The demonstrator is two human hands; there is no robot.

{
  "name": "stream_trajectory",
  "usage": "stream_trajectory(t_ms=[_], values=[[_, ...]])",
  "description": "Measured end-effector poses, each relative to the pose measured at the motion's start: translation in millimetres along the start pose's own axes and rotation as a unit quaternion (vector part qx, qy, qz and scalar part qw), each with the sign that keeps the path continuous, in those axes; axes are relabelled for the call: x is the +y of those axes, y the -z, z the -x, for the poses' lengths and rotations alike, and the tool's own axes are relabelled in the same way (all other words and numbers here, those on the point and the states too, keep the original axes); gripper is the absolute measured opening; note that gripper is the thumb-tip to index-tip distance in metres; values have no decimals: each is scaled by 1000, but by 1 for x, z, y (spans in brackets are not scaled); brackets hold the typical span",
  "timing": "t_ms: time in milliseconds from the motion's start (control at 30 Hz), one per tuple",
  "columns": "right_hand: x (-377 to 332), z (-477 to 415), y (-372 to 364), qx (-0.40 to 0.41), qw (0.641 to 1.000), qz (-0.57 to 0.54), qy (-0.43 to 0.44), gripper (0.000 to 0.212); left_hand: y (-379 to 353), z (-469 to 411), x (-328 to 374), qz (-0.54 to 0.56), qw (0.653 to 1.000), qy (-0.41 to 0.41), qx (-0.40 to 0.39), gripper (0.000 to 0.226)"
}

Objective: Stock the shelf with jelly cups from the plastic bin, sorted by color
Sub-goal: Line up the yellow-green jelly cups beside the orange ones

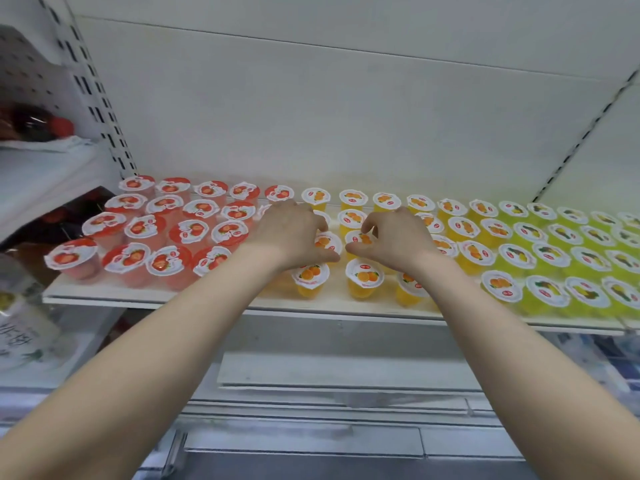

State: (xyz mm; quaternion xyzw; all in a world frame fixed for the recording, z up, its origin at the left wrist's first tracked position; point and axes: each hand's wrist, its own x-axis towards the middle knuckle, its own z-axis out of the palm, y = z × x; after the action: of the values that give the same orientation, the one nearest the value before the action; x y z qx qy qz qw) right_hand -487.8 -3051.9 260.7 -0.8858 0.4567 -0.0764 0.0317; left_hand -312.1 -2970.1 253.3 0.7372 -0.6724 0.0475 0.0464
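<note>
I've got the white shelf (339, 301) filling the view, with its pale back panel (346, 116) rising behind. Three colour blocks sit on it in rows: red cups (166, 230) on the left, orange cups (464, 226) in the middle and yellow-green cups (554, 251) on the right. Every cup I can make out stands upright, long axis vertical, foil lid facing up. Both bare arms reach into the orange block. The left hand (294, 233) is curled over the left held cup (323, 242), with fingers (320, 225) hooked over the far rim and the thumb along the near side, clamped on it. Just beside it, the right hand (398, 237) pinches the right held cup (360, 239), fingertips (369, 225) on the far edge of its lid and thumb on the near edge. Both held cups are upright in the second row from the front, close together, lids up.
</note>
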Motion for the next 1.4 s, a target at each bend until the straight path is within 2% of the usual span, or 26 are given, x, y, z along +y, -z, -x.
stream_trajectory(t_ms=[300, 467, 733, 833, 933, 1067, 1233, 1400], values=[[-9, 0, -3, -6, 1000, -15, -3, 50, 9, 1, -3, -16, 999, 33, -16, 48], [-8, 6, -2, -11, 1000, -25, -14, 53, 9, 1, 4, 13, 999, 47, -23, 56], [-4, 33, 8, 49, 998, -44, -3, 46, 10, 2, 5, 27, 996, 78, -41, 52], [-6, 45, 7, 73, 996, -51, -2, 44, 12, 8, 3, 29, 996, 75, -46, 59], [-9, 58, 6, 89, 994, -63, -6, 41, 14, 17, 2, 53, 996, 66, -16, 66], [-16, 72, 3, 43, 999, -7, -12, 52, 10, 42, 2, 43, 997, 18, 56, 60], [-23, 81, -8, 34, 998, 43, -26, 47, -4, 67, 6, -11, 998, 1, 55, 63], [-26, 88, -6, 27, 998, 49, -22, 46, -8, 71, 5, 17, 998, 6, 55, 50]])
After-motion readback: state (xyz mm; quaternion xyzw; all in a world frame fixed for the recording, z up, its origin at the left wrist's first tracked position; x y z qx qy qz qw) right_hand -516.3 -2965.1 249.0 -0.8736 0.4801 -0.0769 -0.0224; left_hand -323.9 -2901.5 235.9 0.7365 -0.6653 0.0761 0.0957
